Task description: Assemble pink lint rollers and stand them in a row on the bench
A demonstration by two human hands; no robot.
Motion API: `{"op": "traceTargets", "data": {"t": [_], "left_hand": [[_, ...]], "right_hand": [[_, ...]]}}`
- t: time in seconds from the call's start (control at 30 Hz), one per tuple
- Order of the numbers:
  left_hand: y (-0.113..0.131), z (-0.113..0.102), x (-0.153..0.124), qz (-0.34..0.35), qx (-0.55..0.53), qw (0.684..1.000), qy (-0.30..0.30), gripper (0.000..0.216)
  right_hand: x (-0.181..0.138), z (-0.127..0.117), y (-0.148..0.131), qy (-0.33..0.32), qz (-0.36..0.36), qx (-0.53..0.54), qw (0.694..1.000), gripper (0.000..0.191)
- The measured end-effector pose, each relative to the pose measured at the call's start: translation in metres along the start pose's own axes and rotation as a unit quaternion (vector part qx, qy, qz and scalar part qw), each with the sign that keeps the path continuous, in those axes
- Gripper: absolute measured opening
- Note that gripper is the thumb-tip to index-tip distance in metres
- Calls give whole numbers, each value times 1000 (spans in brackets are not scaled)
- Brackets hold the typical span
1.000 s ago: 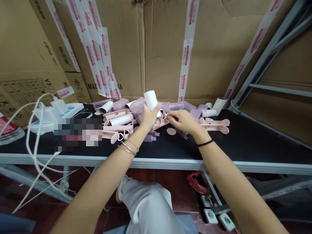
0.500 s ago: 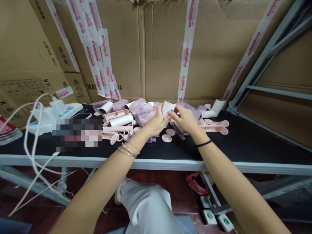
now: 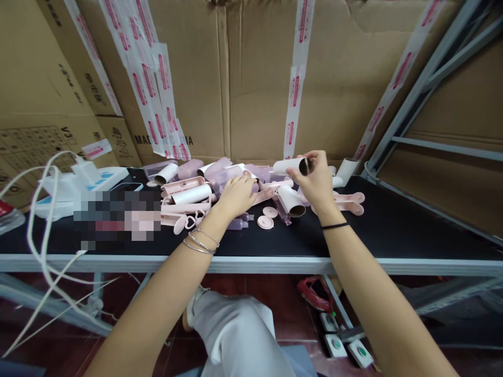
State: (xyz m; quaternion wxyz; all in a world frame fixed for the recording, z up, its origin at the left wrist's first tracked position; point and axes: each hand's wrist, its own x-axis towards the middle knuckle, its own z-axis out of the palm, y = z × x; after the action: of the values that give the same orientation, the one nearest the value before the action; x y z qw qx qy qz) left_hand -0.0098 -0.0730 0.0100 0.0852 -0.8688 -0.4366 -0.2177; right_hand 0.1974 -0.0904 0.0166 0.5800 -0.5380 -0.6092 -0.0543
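My right hand (image 3: pixel 317 180) is closed on the right end of a white cardboard tube (image 3: pixel 288 166), with the thumb in front and the fingers around its open end. The tube lies nearly level at the back of a pile. My left hand (image 3: pixel 237 198) reaches over the middle of the pile, palm down, fingers stretched forward and thumb apart. Its fingertips are among translucent purple pieces (image 3: pixel 226 175) and beside a pale pink part (image 3: pixel 264 196). Between the hands another white tube (image 3: pixel 290 199) rests on the pile, open end toward me.
Two round pink discs (image 3: pixel 266 222) lie in front of the pile. Long pink holders (image 3: pixel 349 203) and an upright tube (image 3: pixel 347 172) are at right. A white power strip (image 3: pixel 104 180) with cables stands left. Tall cardboard (image 3: pixel 259 78) backs the black table (image 3: pixel 412 230).
My hands have moved apart from the white piece they held together. The left went left onto the pile; the right holds a tube farther right. A white tube now shows between them.
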Motion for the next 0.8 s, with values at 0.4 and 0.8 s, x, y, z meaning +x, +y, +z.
{"op": "traceTargets", "data": {"t": [0.4,0.8], "left_hand": [[3,-1,1,17,27,999,36,28],[-1,1,8,15,-104,970,220,33]], "right_hand": [[-3,0,1,-167,90,-139,972,43],[-4,-1,1,-221,97,-185,953,48]]}}
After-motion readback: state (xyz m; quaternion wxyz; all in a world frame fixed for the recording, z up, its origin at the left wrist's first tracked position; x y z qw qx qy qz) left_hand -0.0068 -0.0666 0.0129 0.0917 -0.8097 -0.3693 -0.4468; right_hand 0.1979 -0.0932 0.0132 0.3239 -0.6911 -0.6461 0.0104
